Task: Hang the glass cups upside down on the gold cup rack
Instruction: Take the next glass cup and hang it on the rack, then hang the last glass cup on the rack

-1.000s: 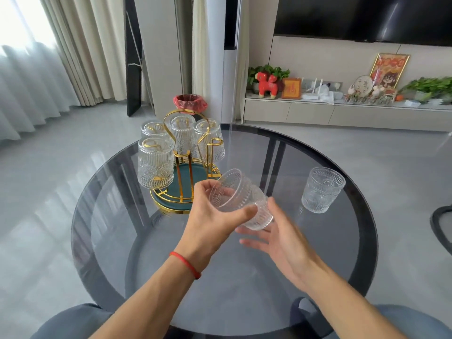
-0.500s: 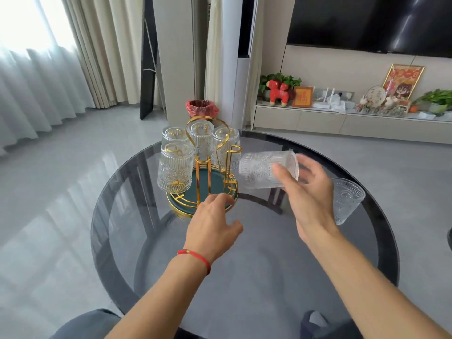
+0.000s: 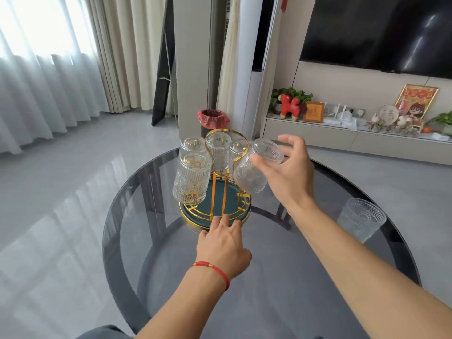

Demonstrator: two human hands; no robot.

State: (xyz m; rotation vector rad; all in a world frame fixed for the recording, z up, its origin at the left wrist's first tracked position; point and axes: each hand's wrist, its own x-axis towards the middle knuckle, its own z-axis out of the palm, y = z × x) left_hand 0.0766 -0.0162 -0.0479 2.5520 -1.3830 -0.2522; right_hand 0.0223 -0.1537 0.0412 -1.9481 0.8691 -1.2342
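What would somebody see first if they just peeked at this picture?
Probably the shiny gold rack in the middle of the round table, full of upside-down cups. The right hand tips another cup onto it, while the left hand touches its base.

No legible text, label, brand or number anywhere in my view. The small orange framed plaque (image 3: 313, 111) and the gold-framed picture (image 3: 417, 101) on the shelf (image 3: 305, 132) carry markings, too blurred to read.
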